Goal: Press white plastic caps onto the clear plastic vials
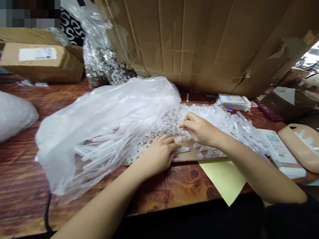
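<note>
We have both hands low over a flat sheet of cardboard (191, 154) on the wood-patterned surface (161, 196), where small translucent pieces (171, 117) lie in a wide heap. Our left grip (159, 152) rests at the near side of the heap, knuckles up and fingers curled; we cannot tell whether it is clamped on anything, as the fingertips are hidden. Just beside it lies a short clear piece (183, 150) on bare cardboard. Our right grip (196, 128) is bent over the middle of the heap, thumb and fingers drawn in toward one another, though we cannot tell whether they meet or pinch a piece. To our left, a translucent plastic bag (119, 99) spreads across the heap's edge, with long clear strips (99, 149) showing at its mouth. To our right, clear tubes (246, 134) lie heaped near a labelled packet (281, 152) and a beige object (300, 146). A yellow sheet (223, 179) sticks out from under the cardboard toward us. Behind the heap stands a big carton (199, 43), and a bag of silvery bits (107, 64) sits beside it, near a smaller box (45, 64).
</note>
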Demonstrator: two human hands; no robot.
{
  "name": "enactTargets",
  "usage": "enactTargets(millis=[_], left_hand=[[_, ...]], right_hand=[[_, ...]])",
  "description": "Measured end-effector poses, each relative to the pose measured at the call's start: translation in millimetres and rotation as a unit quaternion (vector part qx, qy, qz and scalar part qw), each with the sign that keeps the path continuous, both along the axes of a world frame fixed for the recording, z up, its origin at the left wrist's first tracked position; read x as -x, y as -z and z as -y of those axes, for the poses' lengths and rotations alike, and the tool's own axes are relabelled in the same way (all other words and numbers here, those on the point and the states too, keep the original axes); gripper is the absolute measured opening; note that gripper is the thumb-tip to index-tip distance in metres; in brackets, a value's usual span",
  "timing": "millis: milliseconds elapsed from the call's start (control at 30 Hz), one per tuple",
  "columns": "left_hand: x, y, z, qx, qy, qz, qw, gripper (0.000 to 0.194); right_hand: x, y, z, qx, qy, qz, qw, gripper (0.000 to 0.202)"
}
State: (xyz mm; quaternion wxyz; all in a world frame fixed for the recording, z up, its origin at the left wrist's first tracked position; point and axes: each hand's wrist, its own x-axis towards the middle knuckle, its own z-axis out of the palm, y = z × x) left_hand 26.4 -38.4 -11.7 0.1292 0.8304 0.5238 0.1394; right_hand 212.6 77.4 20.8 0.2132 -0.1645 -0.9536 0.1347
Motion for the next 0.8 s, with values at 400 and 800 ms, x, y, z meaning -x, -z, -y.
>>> enactTargets(millis=[400, 800], left_hand=[[7, -1.2, -4, 0.086, -0.097, 0.318, 0.939, 0.024], [-1, -8.5, 6, 0.169, -0.085, 0.364, 0.912, 0.022]], right_hand=[[-34, 19.2, 29, 0.400, 0.115, -0.293, 0.861, 0.022], [-34, 24.5, 36, 0.503, 0.082, -0.297, 0.808, 0.016]])
